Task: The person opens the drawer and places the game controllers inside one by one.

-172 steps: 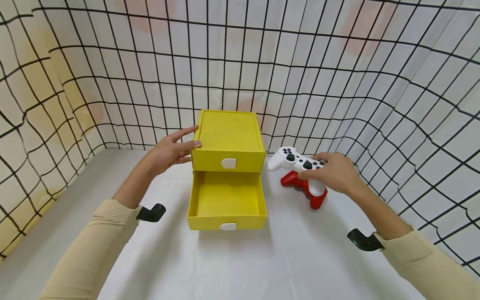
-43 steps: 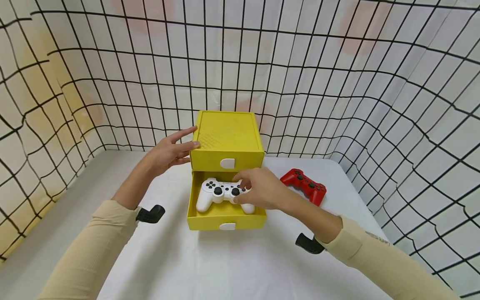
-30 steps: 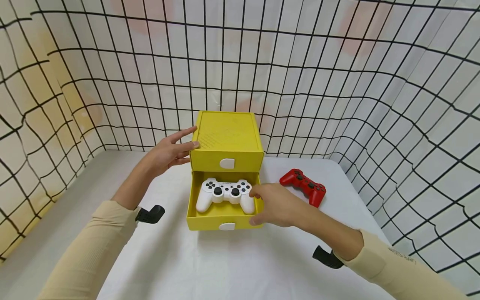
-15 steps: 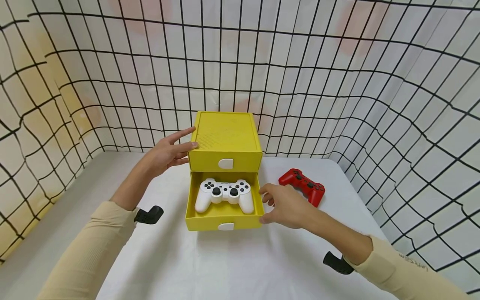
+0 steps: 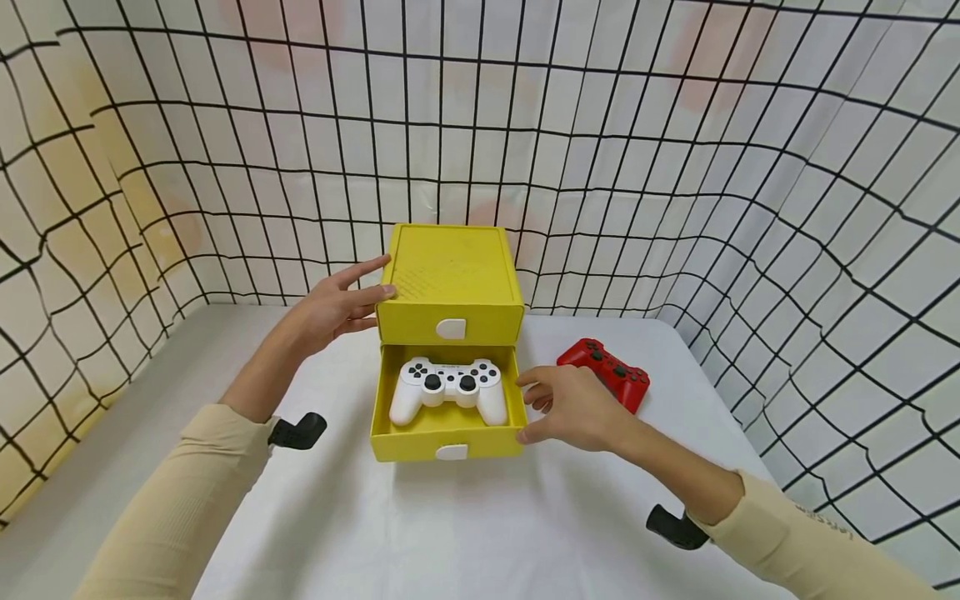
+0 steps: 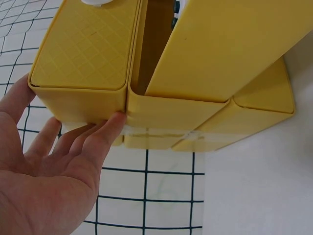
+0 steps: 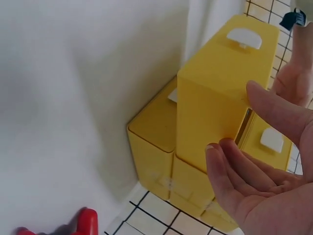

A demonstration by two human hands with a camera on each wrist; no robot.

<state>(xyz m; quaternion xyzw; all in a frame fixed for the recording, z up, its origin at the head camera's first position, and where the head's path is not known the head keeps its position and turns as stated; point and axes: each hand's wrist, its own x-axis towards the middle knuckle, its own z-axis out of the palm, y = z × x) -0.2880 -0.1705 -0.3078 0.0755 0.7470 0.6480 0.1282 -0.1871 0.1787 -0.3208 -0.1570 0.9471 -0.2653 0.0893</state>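
Yellow drawer (image 5: 418,449) holding white controller (image 5: 450,388), red controller (image 5: 614,372) partly behind right hand (image 5: 576,408)

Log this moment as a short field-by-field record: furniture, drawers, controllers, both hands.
Furniture: yellow drawer unit on a white surface
Open drawer: middle of three, pulled out
In drawer: white controller, buttons facing up
Outside: red controller, right of the unit, partly behind the right hand in the head view
Left hand: touches the unit's left side and top edge
Right hand: at the open drawer's right side, thumb near its front corner
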